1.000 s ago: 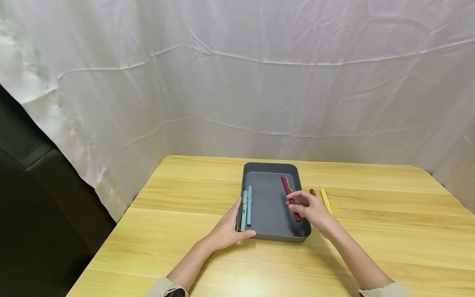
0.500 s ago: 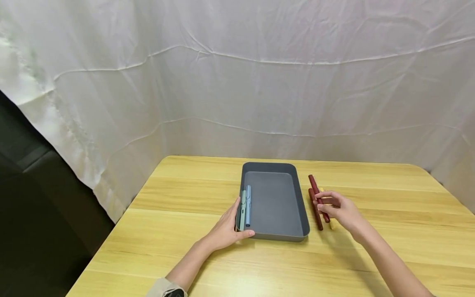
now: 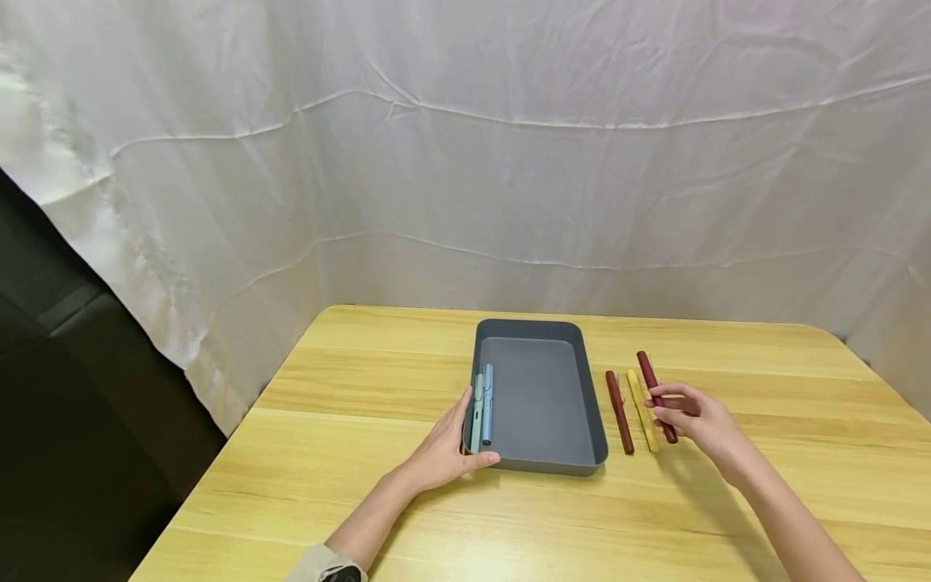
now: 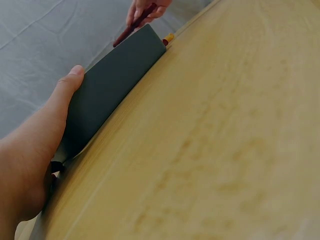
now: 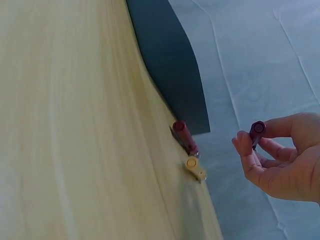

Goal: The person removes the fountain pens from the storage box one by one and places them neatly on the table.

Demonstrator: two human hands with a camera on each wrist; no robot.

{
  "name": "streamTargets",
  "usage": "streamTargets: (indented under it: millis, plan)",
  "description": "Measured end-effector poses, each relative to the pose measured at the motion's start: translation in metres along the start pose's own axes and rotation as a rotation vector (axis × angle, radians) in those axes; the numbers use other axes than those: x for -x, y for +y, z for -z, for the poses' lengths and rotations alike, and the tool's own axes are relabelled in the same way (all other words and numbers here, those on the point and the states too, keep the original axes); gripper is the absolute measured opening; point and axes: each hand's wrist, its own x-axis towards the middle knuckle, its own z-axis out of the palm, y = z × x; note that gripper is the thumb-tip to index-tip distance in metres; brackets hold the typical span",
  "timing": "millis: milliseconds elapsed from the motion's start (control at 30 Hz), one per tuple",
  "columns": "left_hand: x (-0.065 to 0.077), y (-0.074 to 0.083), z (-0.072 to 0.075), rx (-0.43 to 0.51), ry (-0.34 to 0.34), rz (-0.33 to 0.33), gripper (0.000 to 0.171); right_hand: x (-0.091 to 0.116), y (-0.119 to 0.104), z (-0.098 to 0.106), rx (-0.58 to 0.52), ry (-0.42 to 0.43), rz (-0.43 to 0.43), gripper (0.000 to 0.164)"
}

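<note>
My right hand point(image 3: 701, 420) pinches a dark red pen point(image 3: 645, 365) between thumb and fingers, just above the table and right of a yellow pen point(image 3: 642, 408). In the right wrist view the held pen point(image 5: 257, 128) shows end-on. Another red pen point(image 3: 619, 411) lies on the table between the yellow one and a dark grey tray point(image 3: 538, 466). Inside the tray, along its left wall, a green pen point(image 3: 477, 414) and a blue pen point(image 3: 487, 404) lie side by side. My left hand point(image 3: 440, 453) rests at the tray's front left corner, fingers along the side, thumb against the front wall.
The wooden table point(image 3: 364, 372) carries the tray and pens. Behind it hangs a pale curtain point(image 3: 509, 194). A dark, black-looking object point(image 3: 80, 420) stands left of the table. A watch point(image 3: 342, 573) sits on the left wrist.
My right hand has carried the red pen rightward, from above the tray, past the red pen on the table, to the right of the yellow pen. The left hand and tray have stayed put.
</note>
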Motion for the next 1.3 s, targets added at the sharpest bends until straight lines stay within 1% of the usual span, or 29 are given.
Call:
streamTargets:
  millis: [433, 800, 967, 1033, 1167, 1300]
  plan:
    - [0.001, 0.0, 0.0, -0.008, 0.002, -0.003, 0.103, -0.002, 0.018, 0.01, 0.018, 0.004, -0.045, 0.042]
    - [-0.001, 0.001, 0.001, 0.001, -0.002, -0.01, 0.103, -0.004, 0.032, 0.016, 0.003, -0.017, -0.12, 0.045]
    - [0.0, 0.001, 0.001, 0.0, -0.004, -0.001, 0.103, -0.005, 0.036, 0.016, 0.021, -0.014, -0.158, 0.046]
    - [-0.001, 0.001, 0.001, 0.001, -0.005, 0.002, 0.103, -0.005, 0.038, 0.015, 0.029, -0.009, -0.161, 0.046]
    - [-0.001, 0.001, 0.001, -0.003, -0.003, -0.005, 0.104, -0.005, 0.043, 0.014, 0.105, 0.024, -0.141, 0.045]
    - [-0.001, 0.001, 0.001, -0.001, -0.001, -0.01, 0.104, -0.005, 0.049, 0.012, 0.261, 0.1, -0.089, 0.039]
